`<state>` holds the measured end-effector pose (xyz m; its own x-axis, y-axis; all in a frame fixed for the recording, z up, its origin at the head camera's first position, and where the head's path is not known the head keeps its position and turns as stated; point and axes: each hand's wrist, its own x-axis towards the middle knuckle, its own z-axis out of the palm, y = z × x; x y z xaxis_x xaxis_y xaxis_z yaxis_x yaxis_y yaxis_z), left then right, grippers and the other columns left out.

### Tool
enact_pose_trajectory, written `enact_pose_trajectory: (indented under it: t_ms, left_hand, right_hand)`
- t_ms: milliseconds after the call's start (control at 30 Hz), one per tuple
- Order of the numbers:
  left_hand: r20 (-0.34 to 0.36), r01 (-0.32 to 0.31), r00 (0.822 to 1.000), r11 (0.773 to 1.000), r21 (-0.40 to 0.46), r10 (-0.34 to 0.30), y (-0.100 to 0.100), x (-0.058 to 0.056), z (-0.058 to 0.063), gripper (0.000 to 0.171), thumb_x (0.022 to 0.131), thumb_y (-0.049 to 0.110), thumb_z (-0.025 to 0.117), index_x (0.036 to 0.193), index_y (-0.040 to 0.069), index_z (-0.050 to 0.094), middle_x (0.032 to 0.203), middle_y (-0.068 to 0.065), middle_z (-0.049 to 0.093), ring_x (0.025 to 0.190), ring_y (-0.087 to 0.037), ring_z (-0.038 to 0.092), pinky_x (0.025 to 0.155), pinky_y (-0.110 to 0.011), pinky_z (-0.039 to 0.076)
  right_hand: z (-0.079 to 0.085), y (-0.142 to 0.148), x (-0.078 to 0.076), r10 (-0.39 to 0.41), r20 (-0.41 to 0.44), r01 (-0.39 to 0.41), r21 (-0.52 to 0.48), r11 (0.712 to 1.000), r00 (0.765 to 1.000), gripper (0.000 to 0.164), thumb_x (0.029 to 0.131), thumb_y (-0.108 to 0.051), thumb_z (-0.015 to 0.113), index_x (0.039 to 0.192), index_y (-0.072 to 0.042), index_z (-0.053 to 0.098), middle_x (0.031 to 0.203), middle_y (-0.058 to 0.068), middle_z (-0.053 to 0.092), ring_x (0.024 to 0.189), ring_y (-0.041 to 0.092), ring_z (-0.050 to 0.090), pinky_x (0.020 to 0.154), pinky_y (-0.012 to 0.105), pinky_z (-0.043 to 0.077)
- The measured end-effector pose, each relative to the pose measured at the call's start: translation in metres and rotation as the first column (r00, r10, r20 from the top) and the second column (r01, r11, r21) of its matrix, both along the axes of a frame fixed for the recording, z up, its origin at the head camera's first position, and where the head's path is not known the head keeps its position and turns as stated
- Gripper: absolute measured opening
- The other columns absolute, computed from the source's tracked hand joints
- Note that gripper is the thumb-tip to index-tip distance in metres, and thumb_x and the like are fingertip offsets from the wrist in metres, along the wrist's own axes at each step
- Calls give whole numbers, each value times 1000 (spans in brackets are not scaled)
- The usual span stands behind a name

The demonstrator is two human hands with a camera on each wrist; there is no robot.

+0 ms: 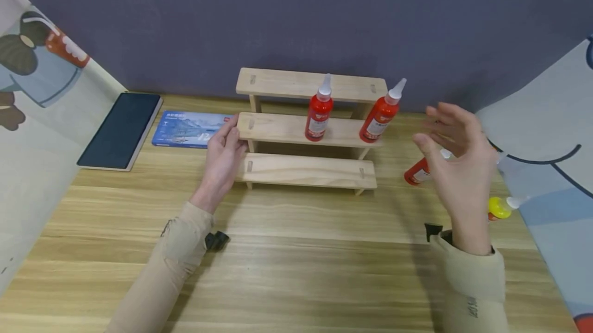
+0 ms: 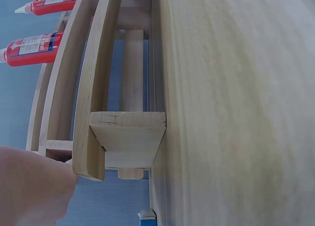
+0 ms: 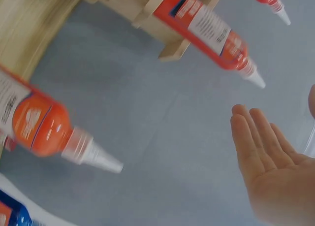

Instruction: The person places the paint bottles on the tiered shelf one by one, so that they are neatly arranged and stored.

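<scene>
A three-tier wooden display shelf (image 1: 306,168) stands on the table. My left hand (image 1: 222,155) grips the left end of its middle tier; in the left wrist view that hand (image 2: 34,189) is partly cut off. Two red squeeze bottles with white nozzle tips stand on the middle tier, one right of centre (image 1: 318,119) and one at the right end (image 1: 380,119). To the right of the shelf, my right hand (image 1: 463,163) is raised with nothing in it, fingers apart from the thumb. Behind it a third red bottle (image 1: 417,173) is partly hidden.
A yellow bottle (image 1: 499,208) is at the right, and a blue bottle (image 3: 17,216) shows in the right wrist view's corner. Left of the shelf lie a blue box (image 1: 185,128) and a dark tablet-like slab (image 1: 121,129). A dark panel (image 1: 296,19) rises behind.
</scene>
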<state>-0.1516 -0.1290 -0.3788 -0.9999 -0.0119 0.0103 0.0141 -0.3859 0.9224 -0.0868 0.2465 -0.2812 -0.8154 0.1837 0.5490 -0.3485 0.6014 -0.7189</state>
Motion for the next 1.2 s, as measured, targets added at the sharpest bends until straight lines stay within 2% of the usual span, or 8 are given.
enact_pose_trajectory:
  t_ms: [133,233,367,567,967,1200]
  left_hand:
    - [1,-1,1000,1000,2,1,1,0,0,51,118,8,30,167,-5,20,173,-23,26,157,-33,34,125,-33,38]
    - [4,-3,1000,1000,-1,3,1,0,-1,51,118,8,30,167,-5,21,172,-23,27,157,-33,34,125,-32,38]
    - [10,-7,1000,1000,0,7,0,0,-1,51,118,9,30,167,-5,21,172,-22,27,157,-32,35,124,-32,39]
    - [17,-3,1000,1000,-9,3,-1,0,0,52,118,10,30,168,-3,20,174,-21,25,157,-32,33,125,-33,37]
    - [-5,3,1000,1000,-10,-3,0,0,0,51,118,9,30,167,-4,21,173,-23,26,157,-33,33,126,-34,37]
    - [-2,-2,1000,1000,-16,2,0,0,0,51,118,9,30,167,-4,21,173,-22,26,157,-32,33,126,-34,37]
  right_hand:
    - [-1,11,0,-24,-35,24,-3,1000,999,53,94,-8,85,143,-10,66,133,6,74,113,6,69,100,18,58]
    - [0,17,1,-57,-30,58,8,998,998,52,95,-11,84,144,-11,66,134,5,73,114,6,69,101,19,57]
    - [1,19,3,-106,19,105,41,994,994,52,97,-14,83,146,-16,64,138,1,72,121,5,67,104,21,56]
    - [-3,25,2,-141,43,137,77,988,989,52,98,-17,82,147,-16,63,141,1,70,126,6,65,109,23,54]
    - [-21,48,1,-190,111,182,77,980,975,53,100,-25,80,149,-17,62,145,1,67,129,7,62,111,22,51]
    - [-29,57,0,-200,161,191,72,979,966,53,100,-20,80,150,-17,61,146,3,66,131,9,61,110,22,52]
